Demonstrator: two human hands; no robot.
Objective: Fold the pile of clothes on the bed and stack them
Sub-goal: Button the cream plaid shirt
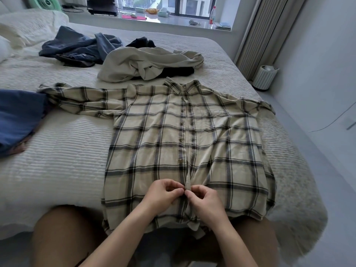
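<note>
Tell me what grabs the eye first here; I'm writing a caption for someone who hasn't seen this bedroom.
A big plaid shirt lies spread flat, front up, across the near edge of the bed. At its lower front, the left hand and right hand pinch the button strip together. Behind it, unfolded clothes wait: a cream garment and a dark blue heap further left.

No text, label or number is legible anywhere
</note>
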